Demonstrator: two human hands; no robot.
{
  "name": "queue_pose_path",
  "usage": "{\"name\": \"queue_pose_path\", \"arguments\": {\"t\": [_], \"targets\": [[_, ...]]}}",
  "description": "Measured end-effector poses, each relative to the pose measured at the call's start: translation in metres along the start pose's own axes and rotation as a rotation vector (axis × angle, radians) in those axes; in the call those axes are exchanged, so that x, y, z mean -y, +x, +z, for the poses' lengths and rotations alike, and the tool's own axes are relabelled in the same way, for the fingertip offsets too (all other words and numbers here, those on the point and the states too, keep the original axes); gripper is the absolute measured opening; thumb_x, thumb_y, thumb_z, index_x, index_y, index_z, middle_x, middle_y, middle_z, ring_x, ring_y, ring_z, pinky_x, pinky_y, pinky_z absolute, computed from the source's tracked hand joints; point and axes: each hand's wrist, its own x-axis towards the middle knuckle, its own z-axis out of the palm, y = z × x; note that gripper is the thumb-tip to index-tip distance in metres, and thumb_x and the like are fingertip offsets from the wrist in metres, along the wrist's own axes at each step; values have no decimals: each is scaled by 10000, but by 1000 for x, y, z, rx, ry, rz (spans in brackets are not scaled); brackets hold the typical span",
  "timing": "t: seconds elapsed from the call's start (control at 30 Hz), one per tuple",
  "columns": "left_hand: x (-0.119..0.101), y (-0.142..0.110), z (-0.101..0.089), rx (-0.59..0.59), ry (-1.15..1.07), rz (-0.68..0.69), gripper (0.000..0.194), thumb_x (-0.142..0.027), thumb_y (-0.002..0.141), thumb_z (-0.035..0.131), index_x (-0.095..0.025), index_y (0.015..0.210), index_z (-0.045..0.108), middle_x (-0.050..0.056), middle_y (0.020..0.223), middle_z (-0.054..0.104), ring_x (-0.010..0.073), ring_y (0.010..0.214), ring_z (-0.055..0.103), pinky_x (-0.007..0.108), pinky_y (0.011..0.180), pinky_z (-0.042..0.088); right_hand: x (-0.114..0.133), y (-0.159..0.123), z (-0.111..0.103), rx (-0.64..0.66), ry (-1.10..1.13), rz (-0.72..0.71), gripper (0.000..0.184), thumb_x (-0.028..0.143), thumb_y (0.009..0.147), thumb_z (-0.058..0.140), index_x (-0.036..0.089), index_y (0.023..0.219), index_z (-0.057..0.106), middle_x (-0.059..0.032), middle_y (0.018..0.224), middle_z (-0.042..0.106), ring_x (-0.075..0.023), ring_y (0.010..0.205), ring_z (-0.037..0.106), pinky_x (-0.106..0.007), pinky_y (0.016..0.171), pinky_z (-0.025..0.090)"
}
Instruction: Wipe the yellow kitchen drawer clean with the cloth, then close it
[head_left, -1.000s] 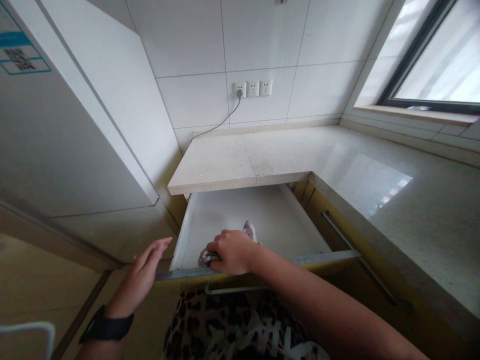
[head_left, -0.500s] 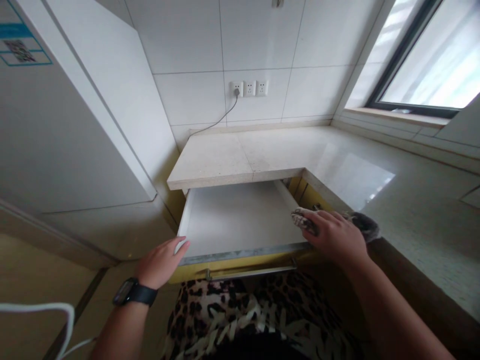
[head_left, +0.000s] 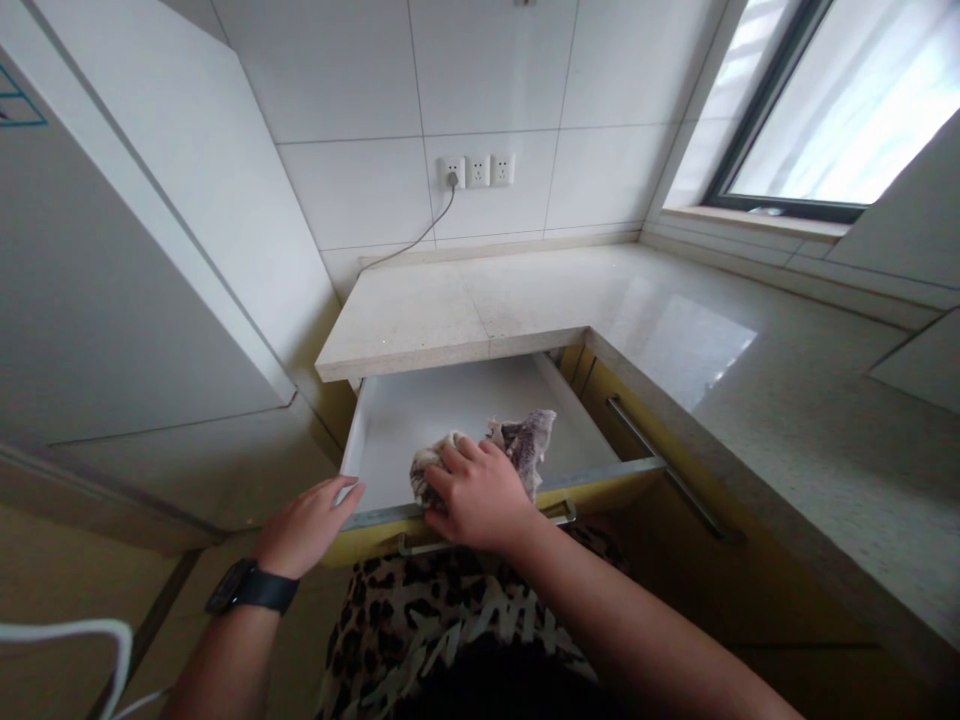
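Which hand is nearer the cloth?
Right. The right hand holds the cloth at the drawer's front edge; the left hand is apart from it, at the drawer's front left corner.

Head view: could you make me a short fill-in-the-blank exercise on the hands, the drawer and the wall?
1. The patterned cloth is in the person's ____ hand.
2. The dark watch is on the ____ arm.
3. The drawer under the countertop stands ____, not shut.
4. Of the three wall sockets, ____ has a plug in it.

Missing words: right; left; open; one.
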Motion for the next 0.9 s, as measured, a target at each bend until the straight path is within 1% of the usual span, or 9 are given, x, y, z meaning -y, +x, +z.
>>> {"name": "queue_pose_path", "arguments": {"t": [0.1,0.2,0.3,0.47,0.57,0.63,0.7,0.8,0.9], "targets": [[4,2,2,26,-10,17,536,-601,948,372,-270,1212,700,64,1328,670,282,1237,613,380,1057,428,-10,-4,3,-34,60,13,387,545,845,613,232,1064,674,-90,1052,647,-272,989,524,-384,802,394],[8,5,5,59,11,-26,552,-600,958,338,-270,1252,669,48,1368,645,264,1266,591,366,1080,405,-33,-25,4,-122,80,73,384,496,829,627,252,1121,679,-78,1064,655,-258,950,528,-383,819,387],[10,6,7,76,35,-53,563,-610,960,318,-280,1274,648,25,1394,626,247,1288,574,349,1091,393,-70,-59,1,-173,44,138,388,419,805,656,240,1148,683,-76,1087,666,-249,926,539,-378,853,393],[9,5,5,59,24,-30,564,-619,954,331,-281,1260,663,26,1362,650,252,1255,600,333,1053,427,-143,-115,-5,-252,-140,352,358,354,835,648,245,1172,697,-70,1098,689,-259,986,576,-364,882,398],[8,5,5,32,18,-25,558,-620,946,357,-276,1245,679,42,1336,667,269,1213,626,333,1017,448,-162,-126,-4,-279,-209,439,329,373,848,642,244,1143,710,-66,1027,697,-257,967,588,-358,856,398],[7,5,4,39,12,-37,555,-615,951,353,-272,1246,675,47,1337,665,272,1212,624,341,1018,441,-157,-120,-3,-260,-249,470,326,378,846,642,248,1137,713,-69,1012,697,-264,959,584,-370,842,386],[7,6,5,58,11,-57,551,-613,956,346,-273,1247,667,48,1342,660,272,1220,616,351,1026,430,-140,-106,-2,-209,-274,452,329,377,834,649,250,1131,712,-78,1013,697,-280,972,573,-391,845,370],[6,7,4,75,9,-83,541,-612,959,340,-279,1240,661,43,1349,654,266,1231,607,361,1037,417,-106,-77,0,-100,-204,292,292,398,834,655,247,1079,705,-86,1039,688,-279,1004,555,-398,860,358],[7,8,4,73,4,-87,537,-607,962,334,-280,1238,659,39,1344,655,259,1233,602,362,1045,410,-72,-51,2,-82,-133,197,308,443,855,632,245,1086,683,-87,1040,672,-278,997,537,-408,839,353]]}}
